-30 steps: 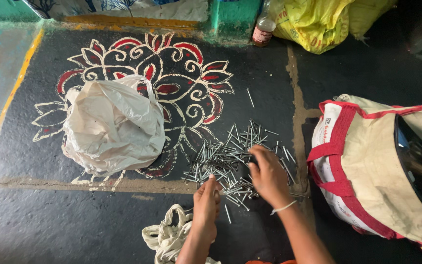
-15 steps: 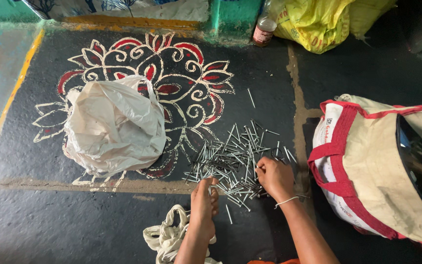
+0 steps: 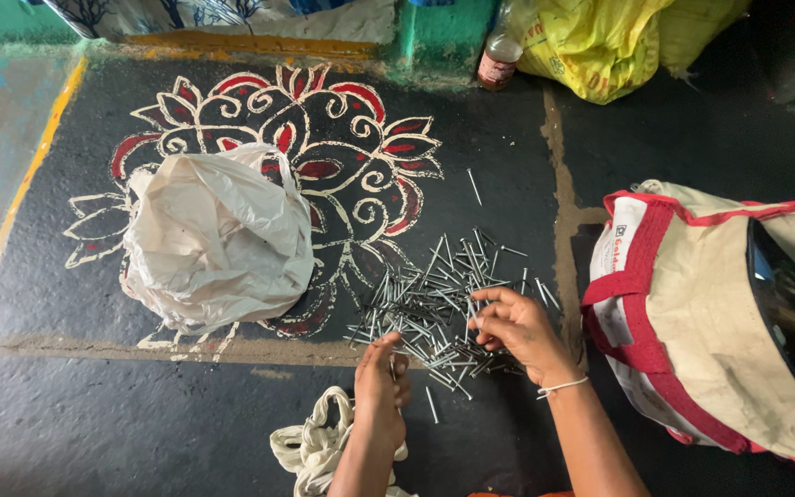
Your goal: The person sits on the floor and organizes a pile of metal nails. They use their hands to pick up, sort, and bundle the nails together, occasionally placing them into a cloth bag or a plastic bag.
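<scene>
Nails (image 3: 434, 299) lie in a loose heap on the dark painted floor (image 3: 94, 423), sharp points facing every way, so a careless grab could prick a finger or scatter strays toward the lone nail (image 3: 474, 186) farther off. The right hand (image 3: 519, 329) rests on the heap's near right edge, fingers curled, pinching a few nails. The left hand (image 3: 379, 385) sits at the near left edge, fingers bunched; whether it holds any cannot be told. A white bag (image 3: 213, 239) lies to the left, a cloth bag (image 3: 710, 313) to the right.

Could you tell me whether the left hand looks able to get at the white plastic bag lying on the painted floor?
Probably yes: the left hand sits at the nail pile's near edge, and only bare floor lies between it and the white plastic bag.
</scene>
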